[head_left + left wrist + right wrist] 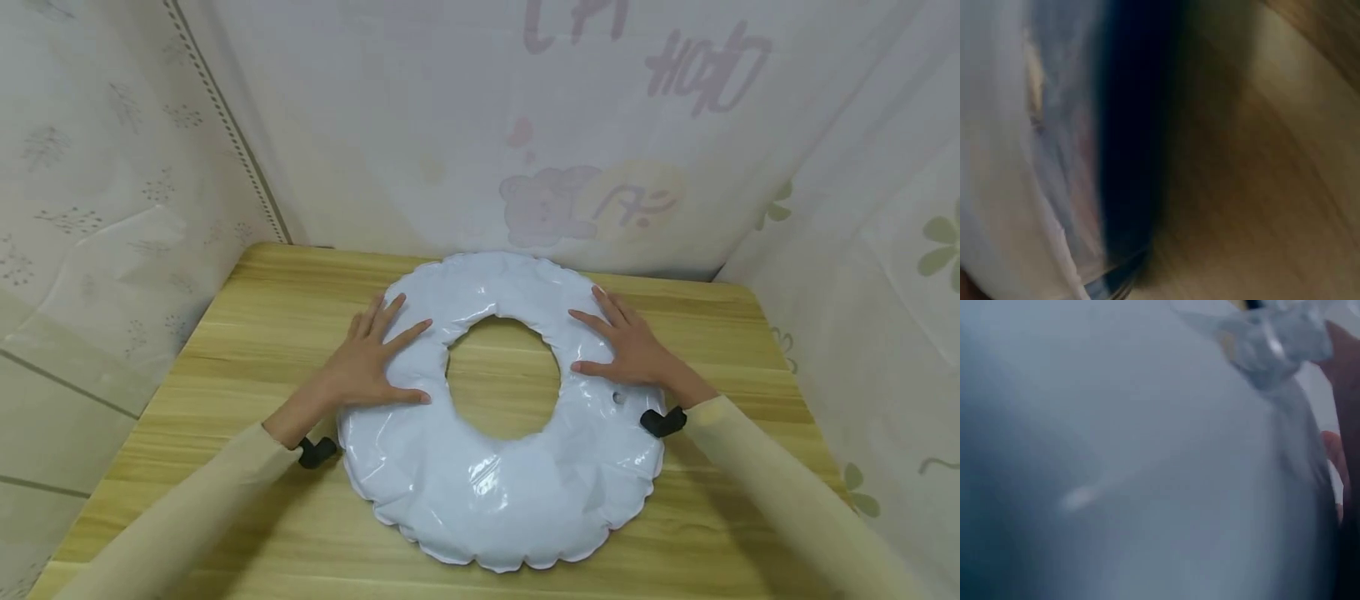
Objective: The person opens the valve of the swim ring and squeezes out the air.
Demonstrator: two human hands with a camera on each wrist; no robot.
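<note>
A white inflated swim ring (487, 492) lies flat on the wooden table, glossy, with a crinkled seam round its outer edge. On its left side rests my left hand (367, 362), fingers spread straight and thumb pointing toward the hole. My right hand (630, 342) lies on the opposite side, also with spread fingers, thumb near the inner edge. A small valve (618, 398) shows just below the right hand; close up in the right wrist view, it appears as a clear plastic valve (1272, 350). The left wrist view is blurred and catches the ring's side (997, 156).
The wood-grain table (247, 350) extends around the ring on all sides. Printed pale cloth (390, 125) hangs behind it and at both sides. Each wrist carries a small black device, the right one (663, 422) overlapping the ring in the head view.
</note>
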